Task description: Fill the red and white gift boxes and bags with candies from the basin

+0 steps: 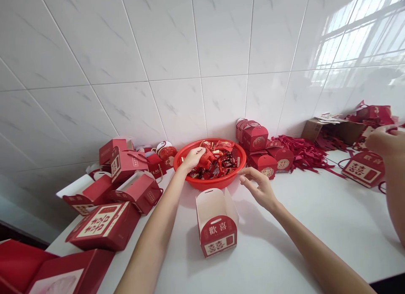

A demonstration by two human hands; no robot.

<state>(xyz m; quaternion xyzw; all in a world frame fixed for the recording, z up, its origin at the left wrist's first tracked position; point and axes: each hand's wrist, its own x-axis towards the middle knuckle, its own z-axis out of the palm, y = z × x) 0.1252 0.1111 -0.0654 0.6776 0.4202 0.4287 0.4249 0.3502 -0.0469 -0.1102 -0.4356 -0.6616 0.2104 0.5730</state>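
Operating from afar, I see my left hand (pixel 194 159) down among small red-wrapped packets (pixel 218 169) in the round red plastic basket (pixel 212 185) at mid-frame; I cannot tell whether it grasps one. My right hand (pixel 260 190), released, curls loosely beside the rim. The red cardboard box with white lining and raised flaps (pixel 218 237) stands upright, lower centre. It looks light, so a careless hand could tip it; snagging the rim might spill packets across the white counter (pixel 268 254).

In the middle of the frame, the left hand (pixel 193 159) reaches among wrapped candies (pixel 223 161) in a red plastic basket (pixel 211 184). The right hand (pixel 260 190) is just beside it. Below, an open red gift box (pixel 218 233) sits on the desk (pixel 262 260).
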